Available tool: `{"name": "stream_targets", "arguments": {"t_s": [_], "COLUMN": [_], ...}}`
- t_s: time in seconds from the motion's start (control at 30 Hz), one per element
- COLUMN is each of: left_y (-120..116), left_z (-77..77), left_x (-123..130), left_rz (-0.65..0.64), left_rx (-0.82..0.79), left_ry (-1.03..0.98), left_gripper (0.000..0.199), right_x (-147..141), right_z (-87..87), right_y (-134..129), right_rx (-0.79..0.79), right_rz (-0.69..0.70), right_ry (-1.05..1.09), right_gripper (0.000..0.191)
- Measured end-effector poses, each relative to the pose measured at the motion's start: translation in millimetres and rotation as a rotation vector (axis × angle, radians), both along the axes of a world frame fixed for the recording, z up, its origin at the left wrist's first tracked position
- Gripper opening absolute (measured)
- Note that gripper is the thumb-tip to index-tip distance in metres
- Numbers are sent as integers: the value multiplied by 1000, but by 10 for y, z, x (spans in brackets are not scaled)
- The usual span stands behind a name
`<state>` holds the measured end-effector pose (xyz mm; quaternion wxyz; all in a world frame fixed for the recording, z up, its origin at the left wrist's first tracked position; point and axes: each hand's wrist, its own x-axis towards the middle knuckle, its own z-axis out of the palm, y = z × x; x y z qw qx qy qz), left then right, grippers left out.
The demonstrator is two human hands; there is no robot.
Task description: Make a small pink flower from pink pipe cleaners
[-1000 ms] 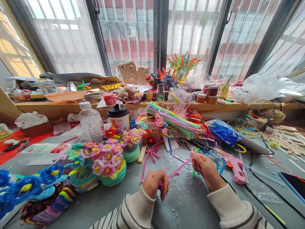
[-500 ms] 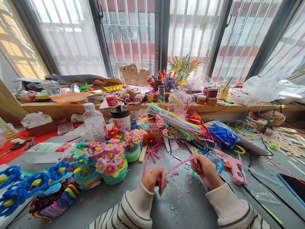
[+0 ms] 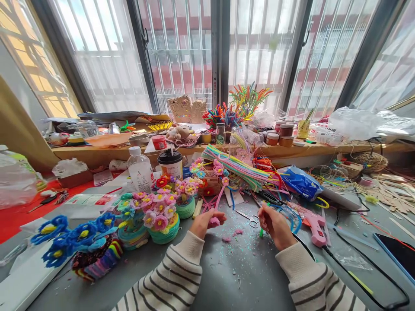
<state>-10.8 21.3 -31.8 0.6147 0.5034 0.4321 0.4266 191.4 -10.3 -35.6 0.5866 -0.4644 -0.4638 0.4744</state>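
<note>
My left hand [image 3: 205, 222] is closed on a fuzzy pink pipe cleaner [image 3: 221, 196]. One length of it stands up above the fingers, and a pink tuft [image 3: 214, 222] shows under them. Across a gap, my right hand [image 3: 274, 224] has its fingers curled together near the scissors [image 3: 252, 220]. Whether anything is between those fingertips is hidden. Pink fluff scraps [image 3: 239, 232] and glitter lie on the grey table between the hands. Left of my left hand stand pipe-cleaner flower pots, one with pink flowers [image 3: 160, 209] and one with blue flowers [image 3: 84, 231].
A bundle of pastel pipe cleaners [image 3: 236, 166] lies behind the hands. To the right are a pink glue gun [image 3: 317, 229] with a black cord, a blue packet [image 3: 300, 183] and a phone [image 3: 397, 255]. A bottle [image 3: 140, 170] and lidded cup [image 3: 170, 163] stand back left.
The pink strand no longer stretches between my hands; its visible length now points upward from the left hand. My left hand has moved slightly up and left. The view has shifted a little.
</note>
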Motion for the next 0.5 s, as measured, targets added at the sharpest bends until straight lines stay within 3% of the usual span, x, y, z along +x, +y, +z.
{"name": "stream_targets", "arguments": {"t_s": [0.1,0.2,0.3,0.43,0.5], "left_y": [50,59,31,-12,-19], "left_z": [21,85,121,46,-8], "left_x": [9,-11,-48,-62,-33], "left_rz": [-10,-67,-95,-336,-392], "left_rx": [11,320,473,732,757], "left_ry": [88,425,560,869,958], "left_gripper": [47,47,29,36,33], "right_x": [-78,-164,-213,-245,-265], "right_z": [-21,-17,-12,-38,-55], "right_y": [-36,-91,-125,-103,-80], "right_rx": [68,168,248,285,292], "right_rz": [64,119,157,206,226], "right_ry": [-219,-443,-608,-727,-745], "right_gripper": [39,21,12,10,13]}}
